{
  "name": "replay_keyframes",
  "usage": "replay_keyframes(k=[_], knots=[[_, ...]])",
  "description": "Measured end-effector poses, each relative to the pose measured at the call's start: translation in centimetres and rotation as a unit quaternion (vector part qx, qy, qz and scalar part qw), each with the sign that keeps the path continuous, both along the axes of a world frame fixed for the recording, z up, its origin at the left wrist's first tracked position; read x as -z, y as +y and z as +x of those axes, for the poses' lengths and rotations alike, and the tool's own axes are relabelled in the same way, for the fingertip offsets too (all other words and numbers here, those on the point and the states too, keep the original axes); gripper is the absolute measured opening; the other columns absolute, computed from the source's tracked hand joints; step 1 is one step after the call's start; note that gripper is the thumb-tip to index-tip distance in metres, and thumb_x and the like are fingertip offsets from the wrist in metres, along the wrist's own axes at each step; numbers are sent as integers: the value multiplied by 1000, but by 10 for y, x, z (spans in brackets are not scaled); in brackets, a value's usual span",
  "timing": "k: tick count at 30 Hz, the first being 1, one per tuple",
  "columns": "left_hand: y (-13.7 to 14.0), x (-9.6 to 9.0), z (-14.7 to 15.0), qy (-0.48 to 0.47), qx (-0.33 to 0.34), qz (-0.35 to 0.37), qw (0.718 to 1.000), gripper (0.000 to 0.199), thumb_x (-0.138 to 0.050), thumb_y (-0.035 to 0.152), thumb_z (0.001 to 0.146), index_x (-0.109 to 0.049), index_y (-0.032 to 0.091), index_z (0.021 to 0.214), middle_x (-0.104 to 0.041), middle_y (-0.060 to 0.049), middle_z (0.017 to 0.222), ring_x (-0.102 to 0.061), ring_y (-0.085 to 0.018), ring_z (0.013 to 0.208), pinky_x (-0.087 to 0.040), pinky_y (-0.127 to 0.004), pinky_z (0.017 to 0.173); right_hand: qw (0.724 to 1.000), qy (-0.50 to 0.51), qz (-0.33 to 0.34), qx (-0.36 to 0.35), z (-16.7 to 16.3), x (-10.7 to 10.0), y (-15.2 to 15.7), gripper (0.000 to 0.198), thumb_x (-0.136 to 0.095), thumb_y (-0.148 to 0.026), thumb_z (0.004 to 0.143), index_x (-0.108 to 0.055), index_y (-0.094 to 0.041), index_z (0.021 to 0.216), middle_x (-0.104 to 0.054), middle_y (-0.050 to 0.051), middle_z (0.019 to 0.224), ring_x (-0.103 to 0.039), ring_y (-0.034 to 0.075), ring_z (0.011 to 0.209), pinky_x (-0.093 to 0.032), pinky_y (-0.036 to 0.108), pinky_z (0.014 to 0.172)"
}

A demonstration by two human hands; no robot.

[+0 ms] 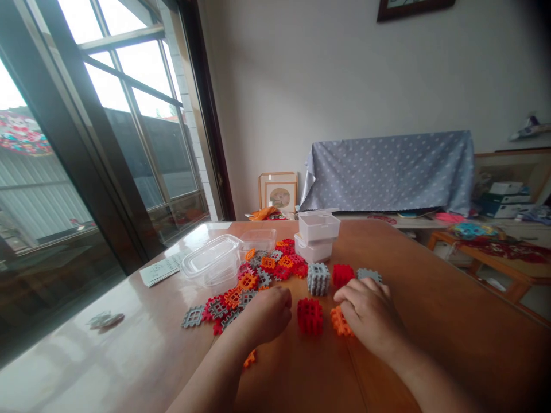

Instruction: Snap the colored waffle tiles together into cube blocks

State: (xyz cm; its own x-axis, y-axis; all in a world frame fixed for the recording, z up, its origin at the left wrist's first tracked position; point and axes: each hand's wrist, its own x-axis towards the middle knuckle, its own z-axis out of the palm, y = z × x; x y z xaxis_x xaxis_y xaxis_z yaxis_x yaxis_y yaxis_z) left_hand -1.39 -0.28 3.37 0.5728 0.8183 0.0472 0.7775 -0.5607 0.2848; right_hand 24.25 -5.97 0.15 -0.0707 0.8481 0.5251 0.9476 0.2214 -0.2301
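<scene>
My left hand (273,312) is curled closed beside the red interlocking-block cube (310,316); whatever its fingers hold, if anything, is hidden. Bent over the orange block (341,322) is my right hand (372,307), fingers together and partly covering it. I cannot make out whether those fingers grip it. Behind the two hands stand a grey cube of stacked lattice pieces (318,279) and another red block (343,275). Some grey pieces (369,275) lie just past my right hand. To the left spreads a pile of red, orange and grey lattice pieces (247,281).
Clear plastic containers (210,258) stand left of the pile, and stacked white boxes (318,226) at the back. A printed sheet (161,271) and a small plastic packet (105,320) lie on the left of the wooden table (172,355). One loose orange piece (249,359) is near my left forearm.
</scene>
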Motion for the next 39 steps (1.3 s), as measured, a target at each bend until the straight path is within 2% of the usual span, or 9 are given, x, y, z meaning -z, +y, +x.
replay_keyframes(k=[3, 6, 9, 13, 18, 32, 39], knots=[[3, 5, -5, -95, 39, 15, 995, 25, -55, 12, 76, -59, 22, 99, -66, -7, 107, -62, -21, 93, -51, -33, 81, 1000, 15, 16, 23, 10, 2, 4, 23, -55, -14, 89, -73, -29, 85, -73, 0, 92, -58, 23, 95, -31, 36, 82], [4, 10, -3, -157, 86, 13, 984, 45, -67, 22, 77, -56, 23, 120, -61, -9, 127, -58, -25, 114, -49, -39, 100, 999, 28, 19, 28, 17, 3, 6, 23, -55, -15, 88, -73, -28, 86, -74, 0, 94, -59, 23, 92, -32, 35, 79], [5, 14, 6, -150, 95, 6, 984, 73, -82, 33, 69, -51, 24, 134, -55, -11, 138, -51, -31, 128, -42, -45, 111, 999, 32, 26, 24, 18, 4, 7, 23, -54, -15, 88, -74, -28, 87, -74, 0, 93, -59, 23, 91, -32, 34, 79], [8, 19, 18, -89, 98, -29, 991, 84, -88, 43, 61, -53, 25, 135, -56, -13, 137, -54, -35, 126, -46, -46, 107, 998, 40, 34, 17, 16, 2, 7, 24, -54, -14, 88, -74, -27, 88, -74, 1, 91, -59, 23, 92, -33, 34, 81], [9, 22, 27, -57, 99, -61, 992, 85, -87, 44, 61, -53, 23, 136, -59, -13, 135, -58, -35, 120, -48, -45, 102, 998, 53, 41, 21, 15, 0, 5, 25, -54, -13, 88, -75, -26, 89, -74, 1, 91, -60, 22, 93, -34, 34, 83], [11, 26, 31, -54, 95, -65, 992, 61, -80, 36, 66, -59, 23, 122, -64, -10, 120, -62, -31, 107, -51, -39, 93, 996, 81, 40, 6, 20, 0, 7, 26, -53, -13, 86, -75, -25, 91, -75, 2, 92, -62, 22, 93, -38, 34, 84], [12, 25, 30, -54, 93, -75, 991, 66, -85, 42, 64, -60, 23, 122, -64, -11, 122, -62, -32, 109, -50, -40, 93, 992, 124, 33, -21, 26, 5, 12, 25, -52, -14, 86, -74, -24, 92, -75, 3, 92, -64, 23, 91, -44, 33, 81]])
